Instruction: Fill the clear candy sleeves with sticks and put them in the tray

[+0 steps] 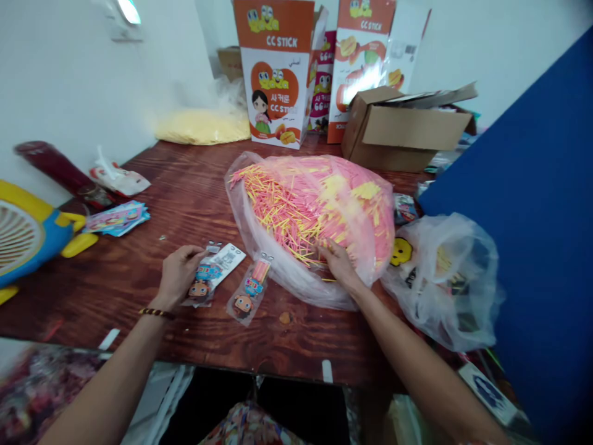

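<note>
A large clear bag lies open on the dark wooden table, full of thin pink and yellow sticks. My right hand reaches into the sticks at the bag's near side, fingers curled; what they pinch is too small to make out. To the left, my left hand has its fingers closed at the edge of a small printed packet. A white card lies against that packet. Beside them, flat on the table, is another clear packet with pink sticks showing at its top.
Tall printed boxes and an open brown carton stand at the back. A knotted white plastic bag sits at the right by a blue panel. At the left are a yellow-blue fan, printed packets and a dark red bottle.
</note>
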Motion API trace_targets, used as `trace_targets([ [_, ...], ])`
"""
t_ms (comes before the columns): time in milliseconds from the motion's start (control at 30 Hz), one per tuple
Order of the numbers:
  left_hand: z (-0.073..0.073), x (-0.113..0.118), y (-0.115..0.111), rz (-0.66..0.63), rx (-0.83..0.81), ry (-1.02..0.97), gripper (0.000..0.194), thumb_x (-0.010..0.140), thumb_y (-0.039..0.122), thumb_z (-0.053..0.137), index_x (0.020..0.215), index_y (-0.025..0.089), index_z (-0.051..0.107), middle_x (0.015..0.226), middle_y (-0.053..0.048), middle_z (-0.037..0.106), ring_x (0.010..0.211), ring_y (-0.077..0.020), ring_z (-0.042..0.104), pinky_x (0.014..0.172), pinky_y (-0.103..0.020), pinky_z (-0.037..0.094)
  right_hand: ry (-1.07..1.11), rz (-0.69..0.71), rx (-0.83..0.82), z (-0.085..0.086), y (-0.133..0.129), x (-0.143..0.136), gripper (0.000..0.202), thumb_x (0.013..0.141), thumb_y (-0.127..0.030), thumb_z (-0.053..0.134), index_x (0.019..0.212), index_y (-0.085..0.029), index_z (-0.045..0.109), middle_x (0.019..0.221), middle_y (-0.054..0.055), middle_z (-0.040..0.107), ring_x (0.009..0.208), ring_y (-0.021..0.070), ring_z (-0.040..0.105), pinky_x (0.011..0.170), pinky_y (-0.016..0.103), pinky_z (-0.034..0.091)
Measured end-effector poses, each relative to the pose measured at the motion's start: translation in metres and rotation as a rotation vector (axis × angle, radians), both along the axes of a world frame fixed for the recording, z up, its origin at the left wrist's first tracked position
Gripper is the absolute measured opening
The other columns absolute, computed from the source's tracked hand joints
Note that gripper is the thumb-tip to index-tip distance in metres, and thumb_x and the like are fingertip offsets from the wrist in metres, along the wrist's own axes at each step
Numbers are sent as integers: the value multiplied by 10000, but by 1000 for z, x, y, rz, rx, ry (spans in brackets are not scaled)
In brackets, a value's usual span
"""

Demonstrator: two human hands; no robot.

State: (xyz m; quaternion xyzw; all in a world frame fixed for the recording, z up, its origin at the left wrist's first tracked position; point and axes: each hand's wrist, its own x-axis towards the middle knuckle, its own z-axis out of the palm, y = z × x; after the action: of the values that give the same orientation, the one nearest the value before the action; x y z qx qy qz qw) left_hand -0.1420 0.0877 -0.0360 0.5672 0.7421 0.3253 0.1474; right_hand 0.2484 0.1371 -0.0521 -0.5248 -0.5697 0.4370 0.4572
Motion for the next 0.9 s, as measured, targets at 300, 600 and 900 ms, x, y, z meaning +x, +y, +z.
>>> trace_targets([
  [300, 35, 6, -5, -87, -69, -617, 339, 585, 457, 765, 640, 144, 648, 572, 27, 578, 536, -96, 458, 531, -219, 372, 66, -68, 19, 12, -2, -1, 339, 760, -533, 669, 760, -213, 556, 655, -14, 597, 626, 158, 540, 612, 292, 431],
  [600, 71, 97, -32, -461, -206, -685, 242, 757, 388, 714, 714, 151, 682, 681, 2, 654, 617, -120, 545, 590, -228, 415, -189, 350, 187, 64, -43, -52, 247, 931, -442, 524, 825, -224, 573, 796, 19, 644, 726, 174, 572, 656, 295, 427],
  [900, 57, 122, -37, -618, -201, -516, 234, 863, 342, 608, 725, 155, 635, 647, 29, 574, 598, -101, 473, 587, -223, 355, -411, 556, 303, 76, -52, -61, 249, 996, -323, 419, 767, -223, 433, 683, -24, 482, 633, 142, 443, 615, 277, 309],
])
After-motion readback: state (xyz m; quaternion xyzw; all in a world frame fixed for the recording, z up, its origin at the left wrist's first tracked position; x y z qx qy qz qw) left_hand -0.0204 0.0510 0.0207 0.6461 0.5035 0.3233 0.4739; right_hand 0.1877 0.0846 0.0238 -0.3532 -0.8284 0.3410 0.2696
